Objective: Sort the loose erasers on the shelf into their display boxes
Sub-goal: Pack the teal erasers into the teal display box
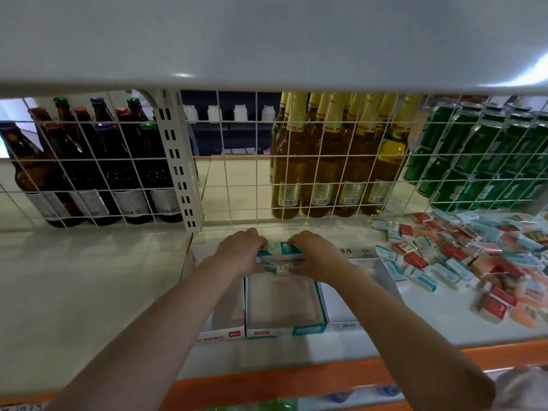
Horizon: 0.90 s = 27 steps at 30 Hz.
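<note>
Both hands, the left hand [241,252] and right hand [315,256], grip the back flap of the teal box [281,304] (probably propping it upright), while the loose erasers [462,256] wait heaped to its right.

Both hands' fingertips are hidden behind the back flap of the teal display box [284,304]. Print on the loose erasers [462,256] near the shelf's right edge is too small to read; the pile runs off frame. The red-marked box [225,327] is partly covered by the left forearm.
</note>
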Each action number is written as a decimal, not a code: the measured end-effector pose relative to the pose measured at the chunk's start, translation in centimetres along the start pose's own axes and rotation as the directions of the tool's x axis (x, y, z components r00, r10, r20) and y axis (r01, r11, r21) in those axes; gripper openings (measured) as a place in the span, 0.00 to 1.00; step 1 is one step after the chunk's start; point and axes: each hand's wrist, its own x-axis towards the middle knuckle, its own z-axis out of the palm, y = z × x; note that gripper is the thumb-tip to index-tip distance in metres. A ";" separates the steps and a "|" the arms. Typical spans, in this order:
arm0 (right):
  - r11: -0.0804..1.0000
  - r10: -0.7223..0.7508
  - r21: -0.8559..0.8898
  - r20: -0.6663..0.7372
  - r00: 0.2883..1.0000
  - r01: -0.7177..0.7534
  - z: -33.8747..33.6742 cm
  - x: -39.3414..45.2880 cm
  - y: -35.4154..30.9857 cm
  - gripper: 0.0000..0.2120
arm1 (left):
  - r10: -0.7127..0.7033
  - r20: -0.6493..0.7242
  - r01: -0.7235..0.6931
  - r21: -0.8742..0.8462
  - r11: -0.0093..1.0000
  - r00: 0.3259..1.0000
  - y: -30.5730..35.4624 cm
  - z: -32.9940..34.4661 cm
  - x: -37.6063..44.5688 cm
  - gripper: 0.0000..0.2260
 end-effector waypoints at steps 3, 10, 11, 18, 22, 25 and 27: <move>1.000 -0.002 -0.016 0.007 1.000 0.002 -0.1 0.0 0.0 0.24 | -0.006 -0.027 0.008 0.063 0.998 1.000 0.3 0.1 -0.1 0.20; 1.000 0.005 0.003 0.000 1.000 -0.005 -0.1 0.0 0.0 0.19 | -0.036 -0.042 0.036 0.000 0.999 0.998 0.6 0.3 0.0 0.20; 1.000 0.008 0.012 -0.005 1.000 -0.008 -0.2 0.1 -0.1 0.18 | -0.040 -0.037 0.038 -0.045 0.998 0.999 0.4 0.1 0.0 0.19; 0.999 0.032 0.026 -0.040 0.999 -0.031 -0.4 -0.3 0.1 0.19 | 0.076 -0.117 -0.076 0.002 0.997 0.990 0.8 -0.1 -1.0 0.12; 0.999 -0.020 -0.043 -0.046 0.999 0.018 -0.9 -0.7 0.2 0.14 | 0.112 -0.051 -0.109 0.065 0.992 0.992 1.2 0.6 -1.7 0.16; 0.993 -0.078 -0.089 0.011 0.997 0.079 -0.7 -1.0 -0.1 0.13 | 0.088 -0.057 -0.085 0.051 0.995 0.994 1.4 1.1 -1.9 0.16; 0.991 -0.092 -0.093 0.041 0.995 0.095 -0.2 -1.3 -0.2 0.14 | 0.079 -0.068 -0.076 0.051 0.996 0.995 1.5 1.1 -2.0 0.16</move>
